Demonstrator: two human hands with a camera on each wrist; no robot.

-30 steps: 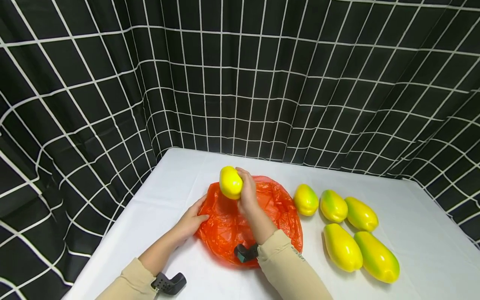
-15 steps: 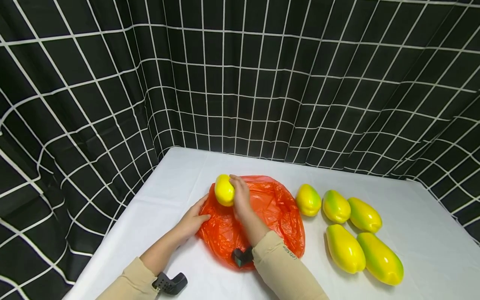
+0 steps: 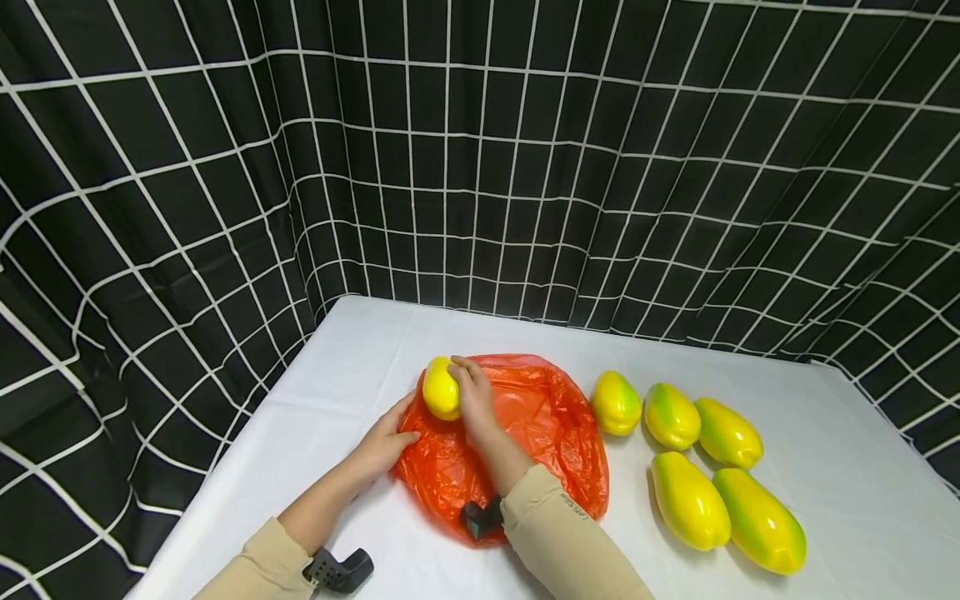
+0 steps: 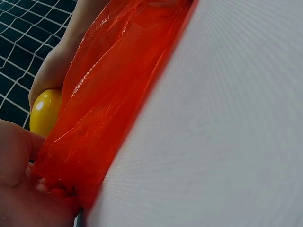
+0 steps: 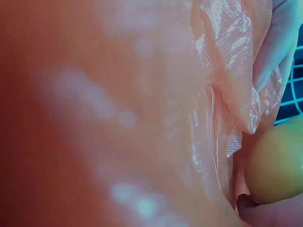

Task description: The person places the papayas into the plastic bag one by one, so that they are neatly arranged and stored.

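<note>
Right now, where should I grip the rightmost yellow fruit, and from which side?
Probably around the middle of the rightmost fruit, from above and slightly right: it is long, rounded and glossy, lies on its side, and a neighboring fruit sits close along its left.

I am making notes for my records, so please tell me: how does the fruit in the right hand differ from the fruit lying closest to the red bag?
The held fruit is gripped by the right hand, while the nearest fruit lies on the white tablecloth, beside the red bag. In the head view, the held fruit shows only yellow; the nearest fruit shows yellow with a green patch. Both are rounded and glossy.
</note>
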